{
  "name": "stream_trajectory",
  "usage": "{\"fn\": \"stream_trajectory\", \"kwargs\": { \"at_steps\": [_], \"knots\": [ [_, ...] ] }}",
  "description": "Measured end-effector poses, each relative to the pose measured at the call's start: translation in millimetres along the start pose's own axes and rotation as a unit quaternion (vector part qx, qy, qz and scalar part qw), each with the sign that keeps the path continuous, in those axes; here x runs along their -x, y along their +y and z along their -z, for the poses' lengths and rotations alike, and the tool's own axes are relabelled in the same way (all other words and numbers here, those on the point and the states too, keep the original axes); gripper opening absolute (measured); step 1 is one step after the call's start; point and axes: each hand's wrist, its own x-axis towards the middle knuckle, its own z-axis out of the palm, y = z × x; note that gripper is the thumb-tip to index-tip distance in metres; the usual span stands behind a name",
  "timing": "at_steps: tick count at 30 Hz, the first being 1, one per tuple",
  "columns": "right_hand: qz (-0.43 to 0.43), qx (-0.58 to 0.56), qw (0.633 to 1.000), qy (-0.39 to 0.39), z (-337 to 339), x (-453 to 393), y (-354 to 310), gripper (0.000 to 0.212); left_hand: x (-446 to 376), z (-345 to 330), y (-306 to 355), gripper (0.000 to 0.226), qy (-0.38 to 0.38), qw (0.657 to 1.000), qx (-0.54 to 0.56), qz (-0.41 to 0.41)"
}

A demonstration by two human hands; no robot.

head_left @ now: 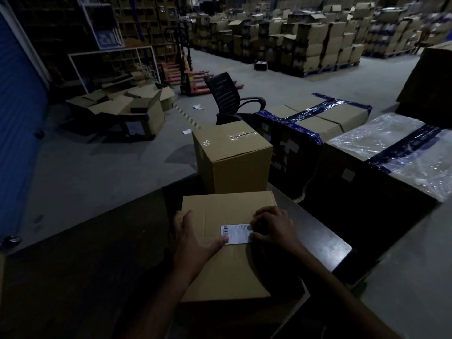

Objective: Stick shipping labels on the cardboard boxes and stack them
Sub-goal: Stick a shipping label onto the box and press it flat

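1. The near cardboard box (227, 248) lies flat on the dark bench (97, 265), right below the camera, with the shipping label (236, 234) on its top face, towards the box's 1 o'clock
2. The left hand (195, 241) lies spread on the box, thumb pressing the label's lower left corner; the right hand (274, 228) has its fingers (256, 222) curled down onto the label's right edge, seemingly pressing it flat, though whether they pinch it I cannot tell
3. Step in hand, as I judge it: sticking the label down; next comes smoothing it, then lifting the box to stack it
4. At 12 o'clock a taller taped box (232, 155) stands just beyond the near box, at the bench's far edge, a likely place to stack
5. The bench edge drops off close at 3 o'clock; open bench lies at 9 o'clock
6. Farther, at 1 to 2 o'clock, large wrapped cartons (391, 152) crowd the bench; an office chair (230, 99) stands behind
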Motion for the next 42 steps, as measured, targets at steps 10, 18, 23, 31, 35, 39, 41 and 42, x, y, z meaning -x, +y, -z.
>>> {"fn": "stream_trajectory", "kwargs": {
  "at_steps": [10,18,23,31,35,39,41,42],
  "knots": [
    [-0.005,-0.012,1.0,0.007,1.1,-1.1,-1.2,0.033,-1.4,-0.2,-1.9,0.123,-0.005,1.0,-0.006,0.004],
    [-0.007,0.014,1.0,0.005,0.3,0.9,-5.1,0.034,-0.2,1.2,-0.5,0.128,-0.01,1.0,0.001,0.005],
    [-0.008,0.017,1.0,0.004,0.7,1.8,-6.2,0.035,0.4,0.2,-0.2,0.122,-0.001,1.0,0.003,0.0],
    [-0.122,-0.028,0.978,0.166,-22.8,40.8,-10.9,0.046,0.4,-0.1,-0.2,0.125,-0.002,1.0,0.013,0.011],
    [-0.11,-0.021,0.979,0.17,-23.3,35.3,-13.5,0.038,1.8,0.7,0.6,0.127,0.001,1.0,0.016,0.026],
    [-0.065,-0.01,0.989,0.136,-16.6,14.1,-8.1,0.03,18.1,-2.4,1.8,0.111,0.047,0.998,0.008,0.051],
    [-0.033,0.008,0.993,0.109,-10.8,4.3,-6.4,0.027,30.5,-2.6,-2.2,0.111,0.058,0.996,-0.005,0.061],
    [-0.018,0.016,0.995,0.096,-7.9,0.6,-6.1,0.026,35.7,-1.7,-5.7,0.112,0.064,0.996,-0.013,0.062]
  ]
}}
